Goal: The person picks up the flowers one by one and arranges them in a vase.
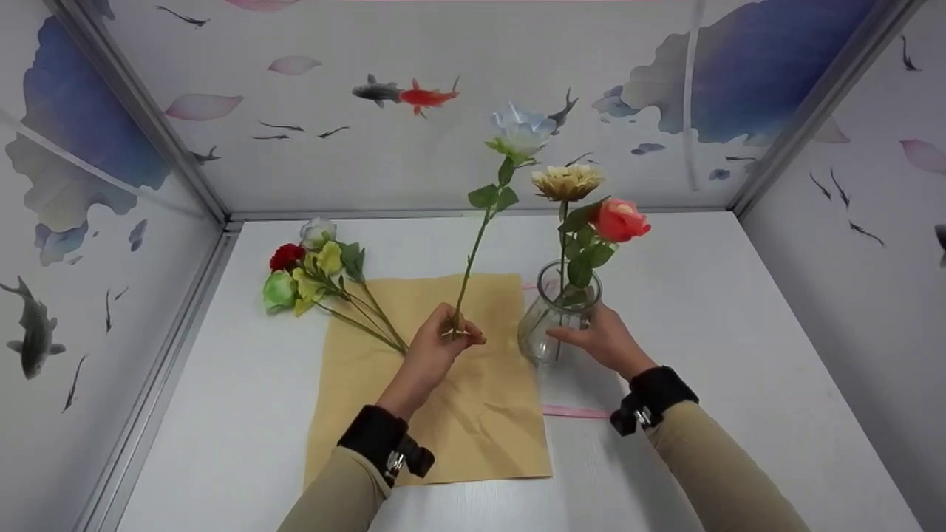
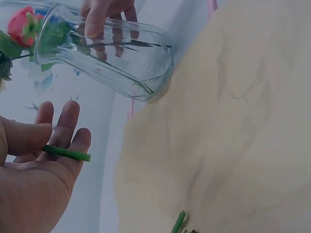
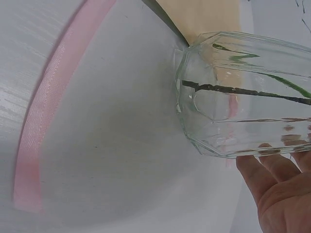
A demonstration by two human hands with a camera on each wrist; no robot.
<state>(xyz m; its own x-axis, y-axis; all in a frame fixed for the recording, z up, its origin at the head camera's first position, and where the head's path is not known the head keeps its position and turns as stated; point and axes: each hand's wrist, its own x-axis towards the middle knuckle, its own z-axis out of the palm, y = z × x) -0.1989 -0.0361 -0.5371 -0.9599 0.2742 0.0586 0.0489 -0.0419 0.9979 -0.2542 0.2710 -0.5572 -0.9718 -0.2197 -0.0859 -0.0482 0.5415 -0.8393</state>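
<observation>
My left hand (image 1: 436, 343) pinches the green stem of a pale blue artificial flower (image 1: 521, 133) between thumb and fingers. The flower stands up, tilted slightly right, and the stem's cut end (image 2: 70, 153) pokes out past the fingers in the left wrist view. My right hand (image 1: 610, 340) holds a clear glass vase (image 1: 536, 329) by its right side, thumb in front and fingers partly hidden behind. Inside the vase stand a yellow-brown flower (image 1: 567, 182) and a coral rose (image 1: 621, 220), their stems visible through the glass.
A sheet of brown kraft paper (image 1: 488, 436) lies left of the vase. Red, green, yellow and whitish flowers (image 1: 318, 266) lie across its upper left edge, heads on the white table (image 1: 214, 414). Pink ribbon (image 1: 576, 411) shows beside the paper. Printed panels surround the table.
</observation>
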